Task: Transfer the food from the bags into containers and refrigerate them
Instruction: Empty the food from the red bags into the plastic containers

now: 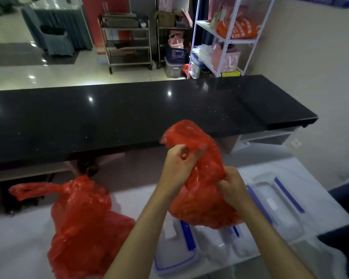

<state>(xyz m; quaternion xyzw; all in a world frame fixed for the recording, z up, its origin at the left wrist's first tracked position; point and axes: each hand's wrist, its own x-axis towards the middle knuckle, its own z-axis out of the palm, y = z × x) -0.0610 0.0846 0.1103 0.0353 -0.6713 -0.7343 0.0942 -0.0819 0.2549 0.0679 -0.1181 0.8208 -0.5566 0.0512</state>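
Hands pinch the bag [199, 178]: left hand [176, 168] at its knot, right hand [231, 185] lower; loosen gently over the containers [278, 200].

Two red plastic bags [197, 190] [83, 228] are showing. Three clear containers with blue clips [278, 206] [175, 250] [236, 242] are lying on the white bench [18, 244]. Two hands [176, 168] [233, 187] are showing. One black bench [129, 115] is standing beyond.
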